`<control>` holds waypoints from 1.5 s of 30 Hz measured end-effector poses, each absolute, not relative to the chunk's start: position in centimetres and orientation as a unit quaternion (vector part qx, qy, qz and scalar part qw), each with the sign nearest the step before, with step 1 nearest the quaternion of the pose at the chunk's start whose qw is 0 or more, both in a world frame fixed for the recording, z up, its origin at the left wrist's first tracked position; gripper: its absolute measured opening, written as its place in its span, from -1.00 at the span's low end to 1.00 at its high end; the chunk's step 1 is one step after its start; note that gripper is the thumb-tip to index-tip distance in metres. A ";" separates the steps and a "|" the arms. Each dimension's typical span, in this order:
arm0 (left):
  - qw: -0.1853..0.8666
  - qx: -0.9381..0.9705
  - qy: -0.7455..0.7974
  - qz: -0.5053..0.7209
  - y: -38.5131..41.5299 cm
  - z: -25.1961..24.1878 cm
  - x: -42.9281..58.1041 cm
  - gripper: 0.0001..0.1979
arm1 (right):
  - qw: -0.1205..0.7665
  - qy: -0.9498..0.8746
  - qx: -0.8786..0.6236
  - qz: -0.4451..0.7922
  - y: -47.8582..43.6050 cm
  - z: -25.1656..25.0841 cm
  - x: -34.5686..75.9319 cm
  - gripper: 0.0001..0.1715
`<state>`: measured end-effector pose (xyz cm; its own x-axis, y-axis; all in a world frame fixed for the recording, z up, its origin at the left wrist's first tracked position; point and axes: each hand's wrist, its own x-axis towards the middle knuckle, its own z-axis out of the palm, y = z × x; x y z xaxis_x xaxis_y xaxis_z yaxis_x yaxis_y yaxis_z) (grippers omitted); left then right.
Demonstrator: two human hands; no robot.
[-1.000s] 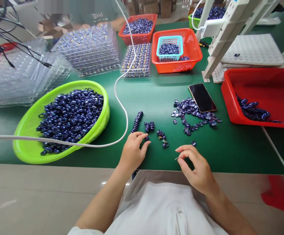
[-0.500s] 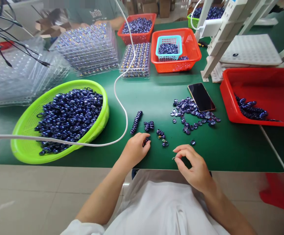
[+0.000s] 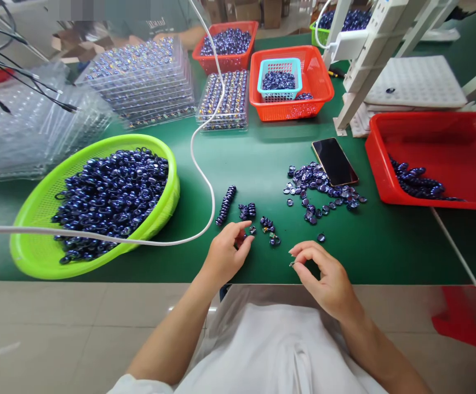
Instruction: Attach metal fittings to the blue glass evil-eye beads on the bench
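Note:
My left hand (image 3: 227, 254) is curled just above the green table, thumb and forefinger around small shiny dark-blue rings. One ring (image 3: 253, 230) shows at the fingertips; another is partly hidden inside the curl. In a thumb-and-forefinger pinch, my right hand (image 3: 322, 276) has a tiny metallic piece (image 3: 291, 264), too small to name. Beyond the left hand lie a row of stacked rings (image 3: 225, 205), a shorter stack (image 3: 247, 211) and a bent cluster (image 3: 270, 230) with some gold-coloured bits. A single ring (image 3: 321, 238) lies above my right hand.
A green basket (image 3: 172, 191) full of blue rings stands left, crossed by a white cable (image 3: 205, 180). Loose blue pieces (image 3: 311, 178) lie beside a phone (image 3: 335, 161). Around them are a red tray (image 3: 468, 158), an orange basket (image 3: 258, 109) and stacked clear trays (image 3: 159, 93). Another person sits opposite.
My left thumb and forefinger have parted slightly, and a ring now shows between their tips. The right hand keeps its pinch nearly in place. The whole view has shifted a little.

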<state>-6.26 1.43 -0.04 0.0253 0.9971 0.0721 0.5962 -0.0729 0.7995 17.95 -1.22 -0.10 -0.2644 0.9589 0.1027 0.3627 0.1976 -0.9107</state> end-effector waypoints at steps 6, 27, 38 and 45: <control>0.597 0.469 0.499 0.418 0.4 1.6 -3.4 -0.69 | 0.410 -0.665 -0.433 0.450 -1.4 0.0 16.8 -0.91; 0.634 0.426 0.485 0.425 -0.2 0.7 -2.2 -0.76 | 0.421 -0.689 -0.447 0.386 -1.5 0.3 16.7 -0.87; 0.430 0.683 0.396 0.437 0.0 0.5 -2.4 -0.76 | 0.364 -0.639 -0.481 0.477 -0.3 1.7 16.2 -0.88; 0.402 0.708 0.384 0.436 0.1 0.5 -2.6 -0.73 | 0.357 -0.591 -0.499 0.523 -0.4 1.4 16.1 -0.91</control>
